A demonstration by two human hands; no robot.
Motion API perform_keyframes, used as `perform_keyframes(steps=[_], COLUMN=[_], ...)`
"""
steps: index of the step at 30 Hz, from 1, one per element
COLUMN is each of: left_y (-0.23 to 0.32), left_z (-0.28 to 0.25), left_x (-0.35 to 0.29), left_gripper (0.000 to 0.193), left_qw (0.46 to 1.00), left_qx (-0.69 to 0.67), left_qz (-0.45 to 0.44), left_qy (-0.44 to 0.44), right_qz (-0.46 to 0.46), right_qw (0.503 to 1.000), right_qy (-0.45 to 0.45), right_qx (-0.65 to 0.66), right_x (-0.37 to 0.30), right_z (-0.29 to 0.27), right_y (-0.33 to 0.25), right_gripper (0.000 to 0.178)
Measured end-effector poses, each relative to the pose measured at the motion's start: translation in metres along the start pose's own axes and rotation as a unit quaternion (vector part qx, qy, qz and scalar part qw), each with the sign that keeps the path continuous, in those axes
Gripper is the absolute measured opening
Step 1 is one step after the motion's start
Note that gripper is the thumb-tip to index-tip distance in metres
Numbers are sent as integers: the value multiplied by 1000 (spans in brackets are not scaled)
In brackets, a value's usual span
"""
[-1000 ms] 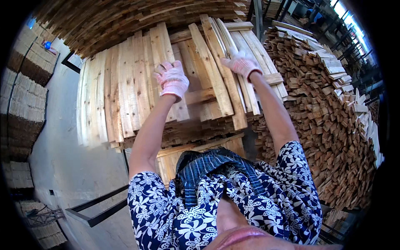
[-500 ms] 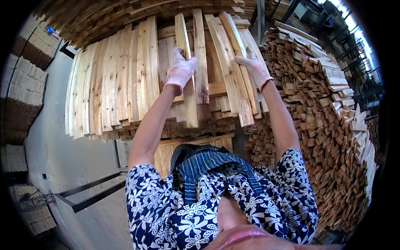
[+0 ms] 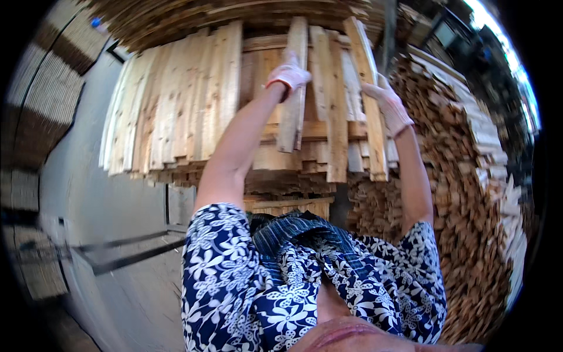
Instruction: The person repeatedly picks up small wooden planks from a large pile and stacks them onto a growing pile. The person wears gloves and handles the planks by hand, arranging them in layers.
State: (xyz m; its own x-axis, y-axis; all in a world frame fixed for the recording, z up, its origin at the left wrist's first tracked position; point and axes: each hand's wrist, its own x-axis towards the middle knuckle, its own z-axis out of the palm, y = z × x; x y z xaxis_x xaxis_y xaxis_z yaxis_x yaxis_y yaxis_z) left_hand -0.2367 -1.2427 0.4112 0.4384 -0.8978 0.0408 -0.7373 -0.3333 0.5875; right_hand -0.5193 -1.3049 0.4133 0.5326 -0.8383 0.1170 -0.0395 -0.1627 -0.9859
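Note:
My left hand (image 3: 289, 76), in a pale knitted glove, is closed round a plank (image 3: 290, 120) over the middle of the stack. My right hand (image 3: 389, 104), gloved likewise, grips the edge of another plank (image 3: 368, 94), which leans slightly at the stack's right side. Between them a loose plank (image 3: 336, 117) lies lengthwise, touched by neither hand. Beneath runs a crosswise batten (image 3: 270, 132), partly covered by the planks. My fingertips are mostly hidden behind the wood, and motion blurs the left hand a little.
A row of planks (image 3: 176, 100) lies side by side on the left. More timber (image 3: 234, 14) is piled along the far side. A tall pile of short wood ends (image 3: 434, 193) rises on the right. A dark metal frame (image 3: 129, 258) stands on the grey floor (image 3: 76, 176) at lower left.
My left hand has moved right and away from me with its plank. The plank in my right hand now stands apart from its neighbours. The whole view has shifted slightly.

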Motion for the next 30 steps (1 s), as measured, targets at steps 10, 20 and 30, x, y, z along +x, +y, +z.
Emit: perform_keyframes(steps=[10, 20, 30], left_y=[-87, -171, -215], left_z=[-105, -135, -66], left_x=[-236, -463, -417], left_gripper=[76, 44, 34], left_qw=[728, 629, 543], left_qx=[-646, -643, -703], left_qz=[197, 10, -159], left_qy=[116, 437, 431], right_qz=[-111, -327, -266], right_qw=[954, 691, 873], right_qy=[-94, -206, -156], right_qx=[-261, -611, -378], right_x=[-18, -39, 81], right_z=[104, 328, 302], right_y=[-86, -125, -132], right_gripper=[91, 71, 74])
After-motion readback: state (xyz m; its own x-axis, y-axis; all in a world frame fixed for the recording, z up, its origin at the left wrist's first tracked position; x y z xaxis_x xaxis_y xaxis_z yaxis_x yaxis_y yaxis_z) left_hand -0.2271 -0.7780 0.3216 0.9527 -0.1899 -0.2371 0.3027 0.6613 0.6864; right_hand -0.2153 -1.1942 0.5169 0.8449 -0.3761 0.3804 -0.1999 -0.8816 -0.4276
